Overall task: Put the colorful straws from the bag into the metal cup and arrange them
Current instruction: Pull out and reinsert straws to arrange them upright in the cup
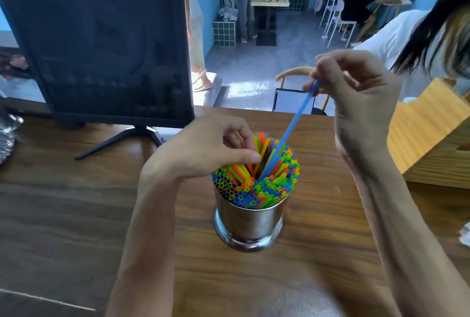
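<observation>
We pinch the upper end of a single blue straw between the thumb and fingertips of our right hand, its long axis slanting from upper right, away from us, down and left into a gap among the colorful straws packed in the metal cup on the wooden table. Our left hand curls over the far-left straws, thumb pressed against them, apparently holding that gap open for the blue one. The other straws stand near upright, open ends up; no bag is visible.

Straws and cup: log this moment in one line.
right hand pinches blue straw | left hand parts straws | metal cup nearly full
</observation>
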The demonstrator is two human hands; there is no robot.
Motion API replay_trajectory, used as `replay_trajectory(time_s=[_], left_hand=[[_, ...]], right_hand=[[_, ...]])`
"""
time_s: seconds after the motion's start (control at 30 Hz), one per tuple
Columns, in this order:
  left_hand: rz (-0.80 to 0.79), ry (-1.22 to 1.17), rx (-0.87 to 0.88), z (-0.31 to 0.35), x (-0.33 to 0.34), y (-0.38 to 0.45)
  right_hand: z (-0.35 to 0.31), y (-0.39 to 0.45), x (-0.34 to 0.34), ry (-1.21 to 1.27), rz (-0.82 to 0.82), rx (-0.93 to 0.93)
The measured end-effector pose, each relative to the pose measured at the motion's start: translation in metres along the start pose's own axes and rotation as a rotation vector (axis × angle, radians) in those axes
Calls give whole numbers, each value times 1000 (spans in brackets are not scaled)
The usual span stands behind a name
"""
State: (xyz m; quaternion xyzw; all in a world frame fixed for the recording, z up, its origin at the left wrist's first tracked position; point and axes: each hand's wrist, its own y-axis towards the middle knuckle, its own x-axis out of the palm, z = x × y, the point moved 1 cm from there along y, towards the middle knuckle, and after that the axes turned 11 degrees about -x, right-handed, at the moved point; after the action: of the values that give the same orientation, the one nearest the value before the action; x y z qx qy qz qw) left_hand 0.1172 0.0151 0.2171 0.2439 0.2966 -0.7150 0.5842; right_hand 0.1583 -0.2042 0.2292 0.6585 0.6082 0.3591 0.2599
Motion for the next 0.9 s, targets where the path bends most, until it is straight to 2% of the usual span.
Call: replay_trajectory(time_s=[0.1,0.2,0.23,0.27,0.37,0.4,0.43,0.5,0.57,0.73,0.9], left_hand=[[130,-137,-21,-1,1,6],[284,-252,50,4,4,9],[296,-275,76,6,4,11],[276,-287,96,7,5,12],[149,-253,142,6,11,16],[125,-222,156,5,14,17],[111,-183,169,4,16,19],[112,-111,180,2,23,23],[155,-87,169,0,26,27],[150,-37,146,-1,27,30],[169,-30,138,-2,26,30]], right_hand=[[6,-18,7,-144,-216,46],[16,-37,9,-330,-661,155],[21,-40,6,-334,-735,200],[23,-41,5,-298,-715,240],[30,-31,-6,-216,-408,335],[34,-28,-11,-235,-369,393],[38,-26,-16,-268,-397,459],[44,-29,-23,-297,-557,589],[45,-34,-22,-271,-664,645],[48,-34,-20,-181,-554,660],[47,-34,-16,-201,-631,673]])
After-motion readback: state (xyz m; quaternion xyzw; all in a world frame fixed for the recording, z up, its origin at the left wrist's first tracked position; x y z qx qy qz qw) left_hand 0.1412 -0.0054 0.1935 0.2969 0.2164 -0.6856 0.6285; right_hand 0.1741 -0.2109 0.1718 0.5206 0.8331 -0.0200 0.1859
